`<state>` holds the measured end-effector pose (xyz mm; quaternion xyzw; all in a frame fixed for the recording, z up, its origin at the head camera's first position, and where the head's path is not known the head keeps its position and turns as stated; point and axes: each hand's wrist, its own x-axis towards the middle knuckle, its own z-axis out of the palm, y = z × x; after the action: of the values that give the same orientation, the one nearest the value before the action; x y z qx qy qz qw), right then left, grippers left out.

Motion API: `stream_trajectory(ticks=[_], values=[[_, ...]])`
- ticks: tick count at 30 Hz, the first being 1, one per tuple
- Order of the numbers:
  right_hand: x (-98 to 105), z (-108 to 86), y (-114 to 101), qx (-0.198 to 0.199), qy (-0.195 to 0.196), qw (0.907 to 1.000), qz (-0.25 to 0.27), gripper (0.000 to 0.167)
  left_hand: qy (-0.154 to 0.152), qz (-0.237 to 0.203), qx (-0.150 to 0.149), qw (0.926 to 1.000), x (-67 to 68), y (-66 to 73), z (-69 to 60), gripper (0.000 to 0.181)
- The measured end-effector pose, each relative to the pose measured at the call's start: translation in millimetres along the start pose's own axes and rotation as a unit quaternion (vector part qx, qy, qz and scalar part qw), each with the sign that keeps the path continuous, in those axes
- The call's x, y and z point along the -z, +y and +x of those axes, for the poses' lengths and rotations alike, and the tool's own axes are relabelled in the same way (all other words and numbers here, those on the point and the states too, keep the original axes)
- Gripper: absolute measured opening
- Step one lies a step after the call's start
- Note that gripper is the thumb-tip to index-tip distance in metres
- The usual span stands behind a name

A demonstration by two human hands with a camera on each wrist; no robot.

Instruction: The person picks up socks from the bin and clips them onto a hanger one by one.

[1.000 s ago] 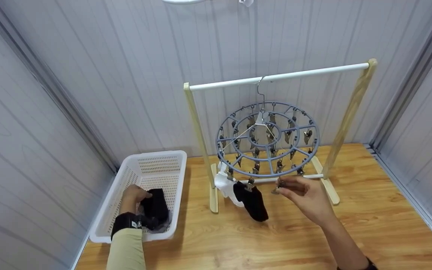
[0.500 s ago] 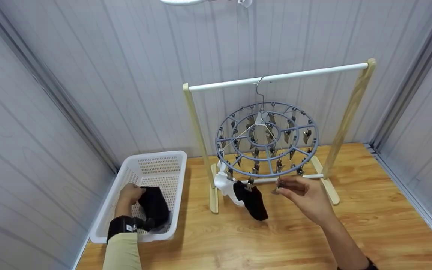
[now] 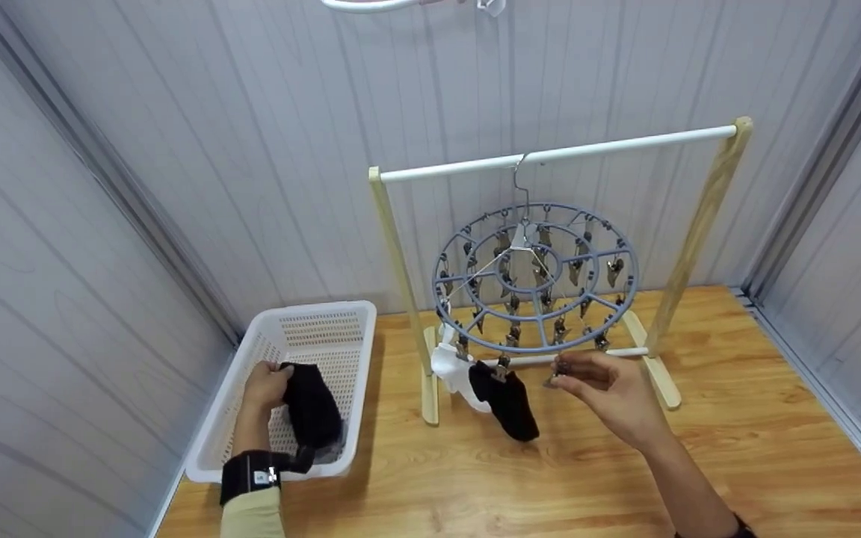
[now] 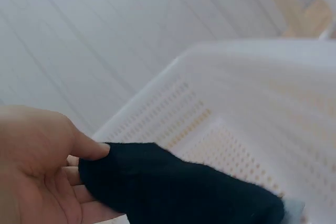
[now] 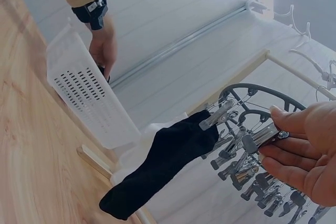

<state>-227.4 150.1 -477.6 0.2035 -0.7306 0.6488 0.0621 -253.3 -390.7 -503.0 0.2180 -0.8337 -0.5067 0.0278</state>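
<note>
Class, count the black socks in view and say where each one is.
2. One black sock hangs from a clip on the round hanger; a second black sock is in the left hand at the white basket. Others may be hidden beneath it.

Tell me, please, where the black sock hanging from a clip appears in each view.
Head: the hanging black sock is in the lower part, right of centre.
Left wrist: not in it; the black cloth there is held by the left hand.
Right wrist: the hanging black sock is near the middle, slanting to lower left.
Shared landmark: the white basket, seen in all three.
</note>
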Motion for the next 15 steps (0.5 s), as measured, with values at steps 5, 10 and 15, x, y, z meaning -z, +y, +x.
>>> stream_trajectory(ticks=[5, 10, 15], values=[[0, 0.5, -1, 0.004, -0.003, 1.0000, -0.002, 0.028, 0.044, 0.027, -0.026, 0.9983, -8.4, 1.2, -11.9, 0.025], [0, 0.5, 0, 0.006, -0.001, 1.0000, 0.003, 0.028, 0.071, 0.046, -0.053, 0.9950, -11.6, 7.2, -26.0, 0.038], [0, 0.2, 0, 0.012, -0.001, 0.9999, -0.002, 0.027, 0.090, 0.050, -0.086, 0.9910, -13.6, 17.1, -43.2, 0.038]])
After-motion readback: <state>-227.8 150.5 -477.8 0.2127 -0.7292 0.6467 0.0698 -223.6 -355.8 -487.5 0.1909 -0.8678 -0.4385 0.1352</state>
